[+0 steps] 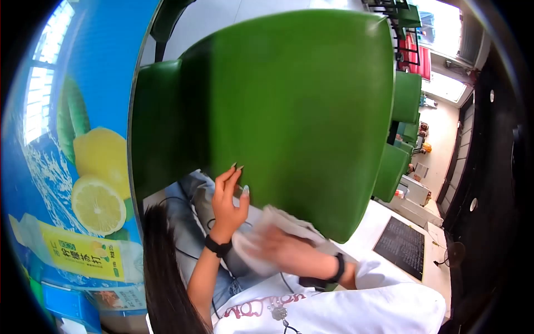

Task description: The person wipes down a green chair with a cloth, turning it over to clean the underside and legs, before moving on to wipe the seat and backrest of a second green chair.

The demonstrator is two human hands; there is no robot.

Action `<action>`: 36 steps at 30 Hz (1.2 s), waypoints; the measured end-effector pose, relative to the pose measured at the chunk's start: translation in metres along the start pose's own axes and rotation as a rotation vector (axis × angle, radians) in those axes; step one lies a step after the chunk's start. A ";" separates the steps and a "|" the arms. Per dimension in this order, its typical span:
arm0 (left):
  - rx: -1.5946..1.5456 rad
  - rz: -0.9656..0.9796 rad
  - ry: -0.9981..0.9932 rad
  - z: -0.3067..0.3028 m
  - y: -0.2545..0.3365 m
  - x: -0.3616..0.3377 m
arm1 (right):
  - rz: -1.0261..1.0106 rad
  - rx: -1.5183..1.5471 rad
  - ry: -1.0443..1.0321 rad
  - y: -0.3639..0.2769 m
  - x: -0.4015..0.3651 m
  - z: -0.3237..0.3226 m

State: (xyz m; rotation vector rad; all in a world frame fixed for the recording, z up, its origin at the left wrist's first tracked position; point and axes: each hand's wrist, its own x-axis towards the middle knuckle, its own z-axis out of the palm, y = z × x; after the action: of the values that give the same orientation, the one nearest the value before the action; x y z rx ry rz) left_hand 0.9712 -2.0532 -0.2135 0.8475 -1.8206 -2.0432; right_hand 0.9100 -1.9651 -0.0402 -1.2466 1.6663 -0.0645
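Observation:
A large green chair backrest [300,111] fills the middle of the head view, its darker seat [156,128] running to the left beside a table edge. My right hand [278,245] is pressed over a whitish cloth [250,253] at the lower edge of the backrest; both are smeared by motion. My left hand [229,197] rests its fingertips against the backrest's lower left edge, fingers stretched and thumb apart, with nothing held. A dark band is on each wrist.
At the left is a table [105,33] with a blue top printed with lemons and a bottle. A blue box [69,306] stands at its lower left corner. More green chairs [406,97] and a red seat [420,61] are at the right, with a dark sign [399,246] below.

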 end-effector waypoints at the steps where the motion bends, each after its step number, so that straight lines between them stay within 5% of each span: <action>1: 0.005 0.066 0.044 0.009 0.002 0.002 | -0.111 0.035 0.068 -0.003 -0.015 -0.028; 5: 0.038 0.325 0.040 0.030 0.049 0.022 | -0.274 -0.135 0.529 -0.008 -0.056 -0.125; 9: -0.176 0.580 -0.087 0.054 0.122 0.040 | 0.178 -0.054 1.178 0.049 -0.065 -0.188; 11: -0.210 0.660 -0.226 0.058 0.147 0.039 | 0.093 -0.497 1.037 0.079 -0.022 -0.232; 14: -0.190 0.659 -0.394 0.058 0.155 0.030 | 0.073 -0.629 0.921 0.102 0.003 -0.258; 22: -0.160 0.591 -0.352 0.071 0.104 -0.010 | 0.303 -0.385 0.620 0.057 -0.110 -0.145; 24: -0.217 0.593 -0.278 0.074 0.103 -0.018 | 0.355 -0.177 0.637 0.031 -0.117 -0.107; 27: -0.277 0.648 -0.309 0.068 0.121 -0.009 | 0.332 -0.314 0.677 0.019 -0.105 -0.100; 36: -0.014 0.686 -0.183 0.014 0.145 0.086 | 0.052 -0.789 0.587 0.060 -0.007 -0.257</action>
State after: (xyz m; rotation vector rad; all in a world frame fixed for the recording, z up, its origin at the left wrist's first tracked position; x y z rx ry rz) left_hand 0.8694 -2.1149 -0.0931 -0.0017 -1.8361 -1.7063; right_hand 0.6819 -2.0574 0.0563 -1.8875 2.3489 0.3190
